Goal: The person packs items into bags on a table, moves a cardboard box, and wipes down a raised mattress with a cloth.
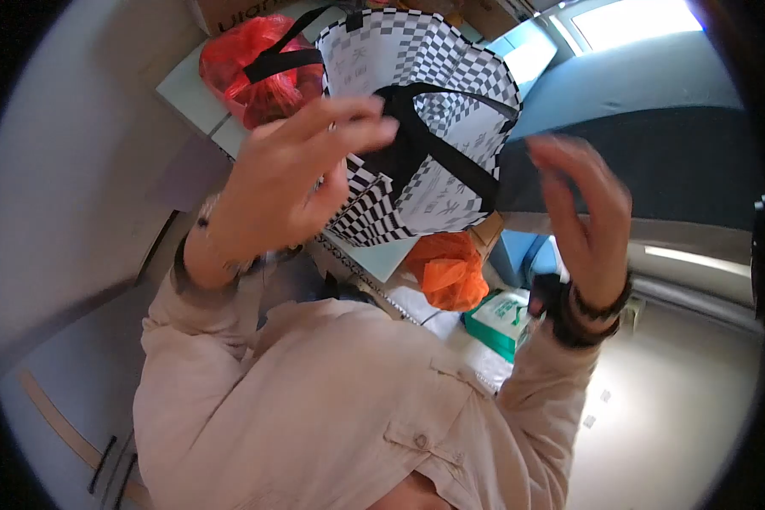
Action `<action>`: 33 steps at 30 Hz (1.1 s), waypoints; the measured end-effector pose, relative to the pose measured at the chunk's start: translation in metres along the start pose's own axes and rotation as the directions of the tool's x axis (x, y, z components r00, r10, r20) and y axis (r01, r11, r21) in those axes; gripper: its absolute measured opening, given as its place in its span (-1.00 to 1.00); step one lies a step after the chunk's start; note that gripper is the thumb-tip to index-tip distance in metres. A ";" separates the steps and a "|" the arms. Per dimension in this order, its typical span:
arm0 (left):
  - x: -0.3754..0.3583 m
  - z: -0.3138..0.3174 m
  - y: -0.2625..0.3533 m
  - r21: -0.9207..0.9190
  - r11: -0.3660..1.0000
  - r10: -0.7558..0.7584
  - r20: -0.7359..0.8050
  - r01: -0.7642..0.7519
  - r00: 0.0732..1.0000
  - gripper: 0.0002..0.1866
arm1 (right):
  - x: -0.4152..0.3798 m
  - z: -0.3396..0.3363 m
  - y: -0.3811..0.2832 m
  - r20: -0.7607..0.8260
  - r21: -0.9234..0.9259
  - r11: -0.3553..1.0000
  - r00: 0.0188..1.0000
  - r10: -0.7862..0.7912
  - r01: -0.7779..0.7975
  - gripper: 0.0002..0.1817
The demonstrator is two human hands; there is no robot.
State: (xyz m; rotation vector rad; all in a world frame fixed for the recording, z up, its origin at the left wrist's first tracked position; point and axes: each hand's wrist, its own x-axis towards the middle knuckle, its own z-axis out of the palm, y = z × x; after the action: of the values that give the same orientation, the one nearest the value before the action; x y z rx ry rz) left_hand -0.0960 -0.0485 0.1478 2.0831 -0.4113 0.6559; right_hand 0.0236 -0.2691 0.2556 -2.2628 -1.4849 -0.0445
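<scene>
A large black-and-white checkered tote bag (361, 208) with black handles stands open-mouthed at the upper middle. My left hand (285, 174) is over the bag's left side, its fingers stretched toward a black strap (455, 166) and its thumb held apart. Nothing shows between those fingers. To the right of the bag, my right hand (591, 217) is raised with fingers curved and thumb spread, nothing in it. Both hands are slightly blurred. Part of the bag's near left side is hidden behind my left hand.
A red plastic bag (263, 68) sits left of the tote, beside a cardboard box (229, 13). Below the tote are an orange plastic bag (450, 272) and a green-and-white package (497, 323). A dark blue padded surface (637, 144) runs along the right.
</scene>
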 end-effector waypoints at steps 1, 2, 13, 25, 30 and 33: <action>0.005 -0.002 -0.007 0.220 0.974 -0.039 -0.072 0.054 0.997 -0.75 | 0.031 0.007 -0.018 0.109 -0.035 0.998 0.992 -0.055 0.059 -0.77; 0.000 0.000 -0.013 0.204 0.978 -0.037 -0.063 0.050 0.997 -0.75 | 0.058 0.028 -0.016 0.216 -0.103 0.975 0.961 -0.173 0.199 -0.78; -0.040 0.017 -0.023 0.032 0.999 -0.032 0.068 0.029 0.997 -0.87 | 0.049 0.247 0.048 0.700 -0.451 0.823 0.709 0.086 0.346 -0.51; -0.054 0.011 -0.035 -0.046 0.999 0.021 0.055 -0.018 0.998 -0.85 | 0.103 0.091 0.058 0.434 -0.396 0.916 0.892 0.123 0.067 -0.67; -0.049 0.015 -0.038 -0.088 0.994 0.063 0.028 -0.061 0.998 -0.82 | 0.082 0.074 0.055 0.308 -0.519 0.852 0.945 0.109 0.071 -0.66; -0.041 0.018 -0.037 -0.116 0.990 0.085 0.065 -0.077 0.994 -0.81 | 0.066 0.092 0.035 0.558 -0.295 0.955 0.816 0.153 0.022 -0.61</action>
State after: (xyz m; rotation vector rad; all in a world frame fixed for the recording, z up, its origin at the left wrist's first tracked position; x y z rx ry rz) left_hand -0.1048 -0.0419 0.0907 1.9935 -0.5629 0.5947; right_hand 0.0632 -0.1895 0.1774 -2.7212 -1.7801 0.5315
